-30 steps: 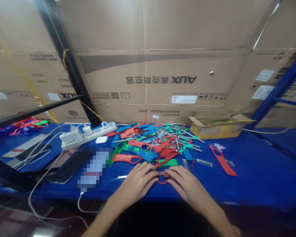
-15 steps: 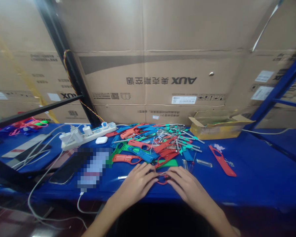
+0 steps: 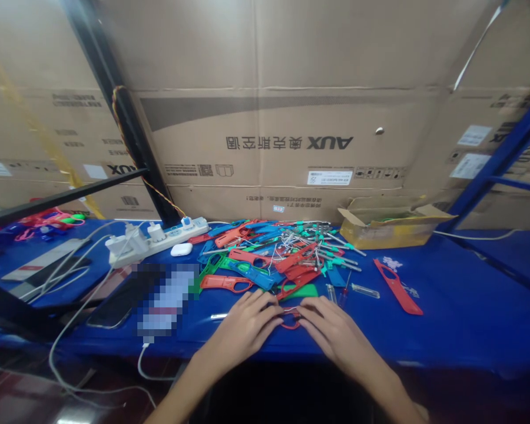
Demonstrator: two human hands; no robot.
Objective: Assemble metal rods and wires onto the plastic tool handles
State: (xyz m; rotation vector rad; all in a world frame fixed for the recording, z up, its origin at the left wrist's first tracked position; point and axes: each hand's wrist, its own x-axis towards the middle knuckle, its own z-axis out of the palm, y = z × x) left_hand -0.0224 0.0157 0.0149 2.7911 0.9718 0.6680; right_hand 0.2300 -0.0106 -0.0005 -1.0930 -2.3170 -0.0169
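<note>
The left hand [image 3: 252,321] and right hand [image 3: 329,323] are pinching opposite ends of a small red plastic piece [image 3: 290,326] between thumbs and fingertips, which are partly hiding it near the front edge of the blue desk [image 3: 450,324], just before a jumbled pile of coloured plastic shells [image 3: 242,259]. It is looking light, stiff and rather smooth, so a gentle hold at the rims, off the thin loop, is probably suiting it best.
</note>
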